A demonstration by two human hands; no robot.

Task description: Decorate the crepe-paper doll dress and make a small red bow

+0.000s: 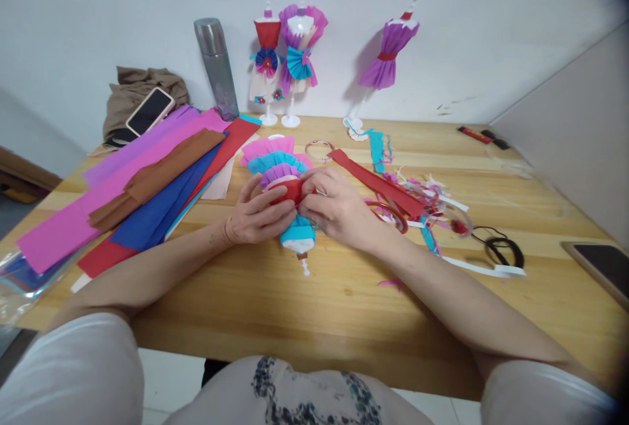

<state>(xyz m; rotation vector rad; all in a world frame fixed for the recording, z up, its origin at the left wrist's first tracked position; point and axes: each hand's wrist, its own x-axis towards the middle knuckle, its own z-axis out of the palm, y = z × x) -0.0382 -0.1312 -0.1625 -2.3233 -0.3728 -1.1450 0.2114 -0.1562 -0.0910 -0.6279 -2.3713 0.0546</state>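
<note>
A small mannequin doll in layered pink, blue and purple crepe-paper skirts lies on the wooden table, its stand end toward me. A red paper strip is wrapped round its waist. My left hand is closed on the doll's left side, fingers pressing the red strip. My right hand grips the doll from the right, fingertips pinching the same strip.
Long crepe-paper sheets lie at the left. Three dressed mannequins and a steel flask stand at the back. Red scissors, paper scraps, a tape ring and phones lie around.
</note>
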